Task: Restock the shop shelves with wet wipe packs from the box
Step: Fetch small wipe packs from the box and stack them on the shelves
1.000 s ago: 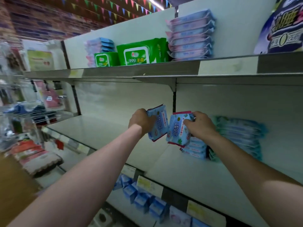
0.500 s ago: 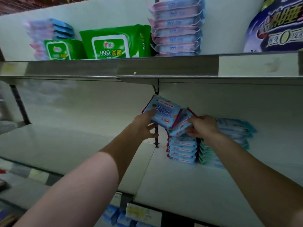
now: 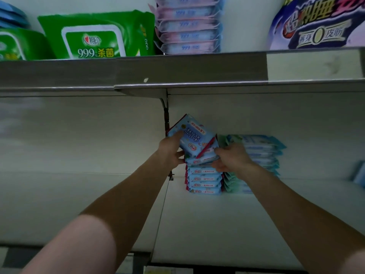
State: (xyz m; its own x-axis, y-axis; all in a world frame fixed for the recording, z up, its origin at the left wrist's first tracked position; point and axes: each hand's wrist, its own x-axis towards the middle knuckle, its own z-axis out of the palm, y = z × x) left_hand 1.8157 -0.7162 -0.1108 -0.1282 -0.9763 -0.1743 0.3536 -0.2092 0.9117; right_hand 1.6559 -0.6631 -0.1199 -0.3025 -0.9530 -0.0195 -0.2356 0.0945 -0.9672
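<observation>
**Two packs going onto the blue stack**

Centre of frame: tilted wet wipe pack [image 3: 192, 138] gripped in the left hand [image 3: 170, 150], thumb across its face, other fingers hidden behind. Just below, second pack [image 3: 203, 158] clamped in the curled fingers of the right hand [image 3: 231, 158], at the top of the blue stack [image 3: 204, 180] on the middle shelf [image 3: 217, 224]. Probably light, soft and squashy, with a slick film wrapper. Best held across the long edges, not by the crimped ends. Immediately right, a teal stack [image 3: 260, 153]. Upper left: green packs [image 3: 94, 36] on the top shelf [image 3: 177, 68]. No box in view.
</observation>
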